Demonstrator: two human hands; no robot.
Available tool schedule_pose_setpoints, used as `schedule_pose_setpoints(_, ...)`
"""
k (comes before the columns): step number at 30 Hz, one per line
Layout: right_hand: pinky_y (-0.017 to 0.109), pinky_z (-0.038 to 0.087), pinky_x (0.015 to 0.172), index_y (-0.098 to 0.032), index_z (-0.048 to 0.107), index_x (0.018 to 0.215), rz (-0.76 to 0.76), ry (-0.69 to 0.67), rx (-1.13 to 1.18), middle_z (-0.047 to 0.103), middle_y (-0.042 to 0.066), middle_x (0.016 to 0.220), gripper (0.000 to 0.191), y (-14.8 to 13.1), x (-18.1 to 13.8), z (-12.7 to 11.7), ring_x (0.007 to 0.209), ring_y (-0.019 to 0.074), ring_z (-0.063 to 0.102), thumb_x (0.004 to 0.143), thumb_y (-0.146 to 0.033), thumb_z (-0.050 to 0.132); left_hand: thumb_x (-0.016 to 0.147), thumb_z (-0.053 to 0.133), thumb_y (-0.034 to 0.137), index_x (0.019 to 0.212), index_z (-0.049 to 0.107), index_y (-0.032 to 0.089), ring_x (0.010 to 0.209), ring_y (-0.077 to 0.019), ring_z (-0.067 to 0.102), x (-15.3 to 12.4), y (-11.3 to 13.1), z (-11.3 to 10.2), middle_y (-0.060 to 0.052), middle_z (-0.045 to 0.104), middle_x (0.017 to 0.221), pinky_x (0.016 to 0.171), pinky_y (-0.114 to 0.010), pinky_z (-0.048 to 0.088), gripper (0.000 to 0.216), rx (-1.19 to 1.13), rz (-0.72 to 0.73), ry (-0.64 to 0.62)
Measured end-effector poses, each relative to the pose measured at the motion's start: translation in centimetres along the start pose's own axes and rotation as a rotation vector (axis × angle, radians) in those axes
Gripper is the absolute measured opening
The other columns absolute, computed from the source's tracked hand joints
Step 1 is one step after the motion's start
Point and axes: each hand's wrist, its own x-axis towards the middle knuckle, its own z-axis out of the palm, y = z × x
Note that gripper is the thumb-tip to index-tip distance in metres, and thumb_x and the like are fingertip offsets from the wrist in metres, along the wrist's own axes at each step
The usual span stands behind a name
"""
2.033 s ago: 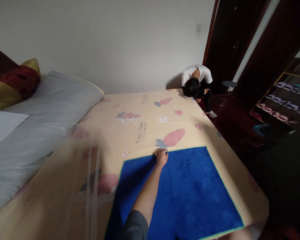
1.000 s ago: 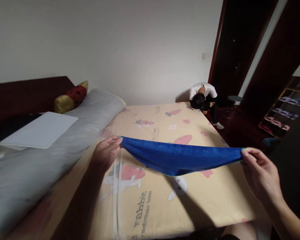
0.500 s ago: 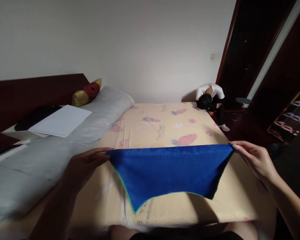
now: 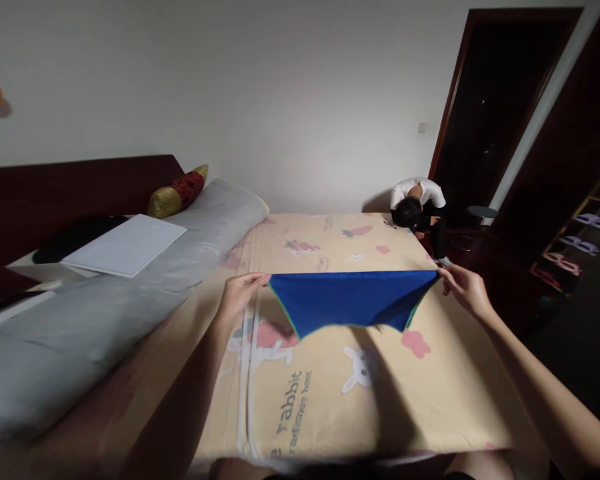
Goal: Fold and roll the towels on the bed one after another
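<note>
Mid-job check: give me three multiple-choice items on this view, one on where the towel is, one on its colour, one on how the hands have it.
1. Where is the blue towel?
A. Stretched in the air above the bedsheet
B. Lying on the grey pillow
C. On the floor

2. What colour is the towel's edge trim?
A. Red
B. Green
C. White

3. How is the towel held?
A. Left hand alone
B. Right hand alone
C. Both hands, one at each top corner

Answers:
1 A, it hangs taut between the hands and casts a shadow on the sheet.
2 B, a thin green line borders the lower edge.
3 C, each hand pinches one corner.
</note>
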Motion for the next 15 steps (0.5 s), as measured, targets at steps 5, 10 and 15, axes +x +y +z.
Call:
schedule_pose_setpoints(5,0.024,0.042,0.053,-0.020,0.066,0.083,0.013,-0.094,0.137,0.057,-0.001,0.057,0.041,1.2,-2.6,-2.7,0.052,0.0123,0.052,0.085,-0.060,0.057,0.065,0.075,0.043,0.070,0.072,0.020,0.075,-0.0199,0.062,-1.8,-0.4,-2.8,-0.004,0.068,0.075,0.071,-0.031,0.050,0.024,0.128,0.151,-0.209)
schedule_pose_setpoints(10,0.026,0.044,0.054,-0.019,0.071,0.084,0.174,-0.446,0.197,0.056,-0.001,0.055,0.042,6.7,-9.7,-0.5,0.053,0.0140,0.053,0.084,-0.058,0.058,0.070,0.069,0.041,0.074,0.076,0.021,0.072,-0.0198,0.060,-8.4,-7.0,-2.2,-0.004,0.068,0.071,0.070,-0.030,0.045,0.021,0.263,-0.063,-0.581)
schedule_pose_setpoints(15,0.027,0.045,0.051,-0.016,0.074,0.082,0.360,-0.576,0.136,0.060,0.000,0.057,0.055,13.0,-18.8,5.1,0.049,0.0151,0.053,0.080,-0.067,0.054,0.067,0.066,0.041,0.062,0.074,0.021,0.069,-0.0192,0.058,-16.1,-15.0,1.5,-0.003,0.067,0.064,0.066,-0.028,0.042,0.022,0.355,-0.272,-0.786)
